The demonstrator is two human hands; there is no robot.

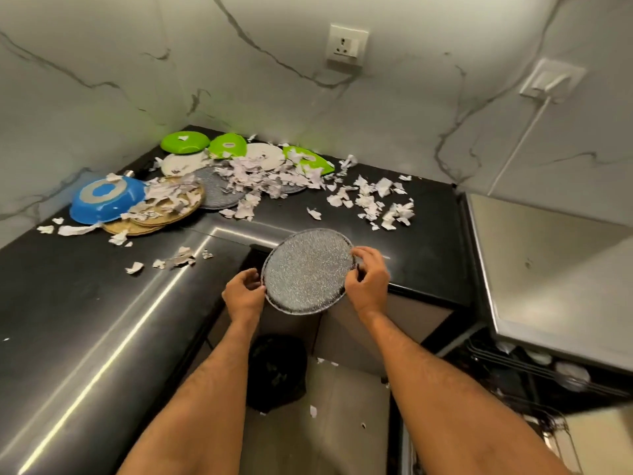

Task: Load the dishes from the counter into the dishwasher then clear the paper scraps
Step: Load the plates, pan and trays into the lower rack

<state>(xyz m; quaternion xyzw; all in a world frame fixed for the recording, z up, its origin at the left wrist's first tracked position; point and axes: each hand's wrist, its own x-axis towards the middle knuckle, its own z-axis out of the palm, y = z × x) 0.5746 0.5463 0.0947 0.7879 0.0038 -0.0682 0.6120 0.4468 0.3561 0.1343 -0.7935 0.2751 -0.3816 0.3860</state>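
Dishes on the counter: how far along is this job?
Done: little shows; the dishwasher at lower right is open. In hand: the left hand and right hand hold one speckled grey plate. Left: the green plates, blue bowl and others, plus paper scraps strewn over the counter.

grey speckled plate (306,270), blue bowl (108,199), green plates (185,142), white paper scraps (383,200), black counter (61,303)

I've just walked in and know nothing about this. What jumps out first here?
The speckled grey plate, held at its edges by the left hand and right hand beyond the counter's edge. Behind it, torn paper scraps litter the black counter over green plates and an upturned blue bowl.
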